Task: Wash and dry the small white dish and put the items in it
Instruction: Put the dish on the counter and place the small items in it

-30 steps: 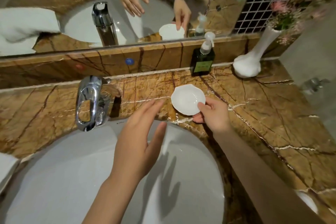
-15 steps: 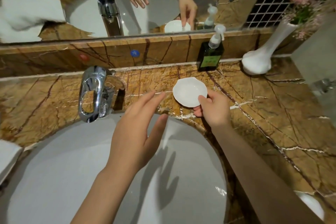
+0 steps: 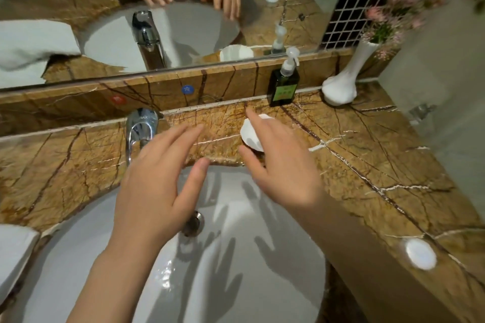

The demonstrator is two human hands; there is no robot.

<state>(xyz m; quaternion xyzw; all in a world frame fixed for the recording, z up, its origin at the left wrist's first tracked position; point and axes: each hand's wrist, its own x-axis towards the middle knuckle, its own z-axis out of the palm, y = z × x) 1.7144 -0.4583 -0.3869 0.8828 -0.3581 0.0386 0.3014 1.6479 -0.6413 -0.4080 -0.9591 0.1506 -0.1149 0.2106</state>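
The small white dish [image 3: 250,134] sits on the brown marble counter [image 3: 367,165] just behind the sink rim, mostly hidden by my right hand [image 3: 280,165]. That hand hovers over the dish with its fingers spread, and I see no grip on it. The mirror shows the dish resting on the counter, apart from the hand. My left hand [image 3: 162,186] is open with fingers apart above the white sink basin [image 3: 236,283], in front of the chrome faucet [image 3: 140,128].
A green pump bottle [image 3: 284,84] and a white vase [image 3: 341,86] with pink flowers stand against the back ledge. A small white round object [image 3: 421,254] lies on the counter at the front right. A white towel [image 3: 13,252] lies at the left edge. The basin is wet near the drain [image 3: 194,223].
My right hand has let go of the dish's edge and now spreads open above it. My left hand stays open over the basin. The view has shifted closer and lower.
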